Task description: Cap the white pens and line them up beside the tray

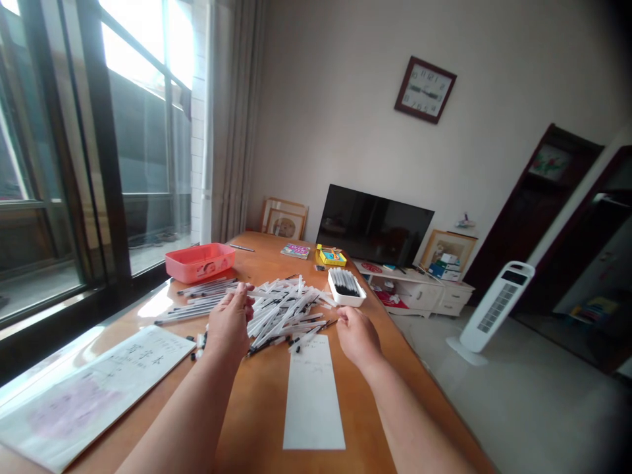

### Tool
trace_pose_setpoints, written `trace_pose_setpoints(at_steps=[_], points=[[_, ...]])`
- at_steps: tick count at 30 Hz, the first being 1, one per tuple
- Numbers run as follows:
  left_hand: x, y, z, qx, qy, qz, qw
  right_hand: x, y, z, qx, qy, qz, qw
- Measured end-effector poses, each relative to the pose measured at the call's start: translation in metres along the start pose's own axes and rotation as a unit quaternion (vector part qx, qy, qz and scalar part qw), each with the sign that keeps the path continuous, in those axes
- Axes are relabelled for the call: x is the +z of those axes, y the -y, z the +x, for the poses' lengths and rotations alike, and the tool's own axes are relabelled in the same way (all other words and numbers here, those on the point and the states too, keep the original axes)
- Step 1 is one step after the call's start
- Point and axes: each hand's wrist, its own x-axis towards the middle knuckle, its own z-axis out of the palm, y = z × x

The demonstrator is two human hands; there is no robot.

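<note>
A loose heap of translucent pen barrels [281, 306] with dark parts lies on the wooden table between my hands. My left hand [230, 324] is closed in a pinch at the left side of the heap; what its fingers hold is hard to make out. My right hand [358, 334] pinches a thin dark pen refill [330, 323] at the heap's right edge. Just beyond that hand stands a white box [356, 299] filled with clear tubes with black ends. Several finished-looking pens [200, 304] lie in a row to the left. Small black caps [192, 356] sit beside my left wrist.
A red plastic box [200, 263] stands at the table's left edge. A writing booklet [93, 395] lies front left, a paper strip [314, 408] in front. Farther back are a colourful booklet [295, 250] and a yellow box [332, 257]. A white tower fan [494, 313] stands right.
</note>
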Motion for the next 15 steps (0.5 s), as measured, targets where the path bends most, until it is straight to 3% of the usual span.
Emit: trace_pose_setpoints(at_steps=[2,8,15], points=[[0.002,0.0,-0.002,-0.034,0.002,-0.012,0.999,0.004,-0.01,0.009,0.008,0.046,-0.052,0.998],[0.007,0.002,-0.009,-0.077,0.014,0.0,0.997,0.026,-0.027,0.024,-0.026,0.115,-0.074,0.99],[0.007,0.006,-0.012,-0.077,0.024,0.042,0.996,0.032,-0.03,0.016,-0.001,0.131,-0.107,0.986]])
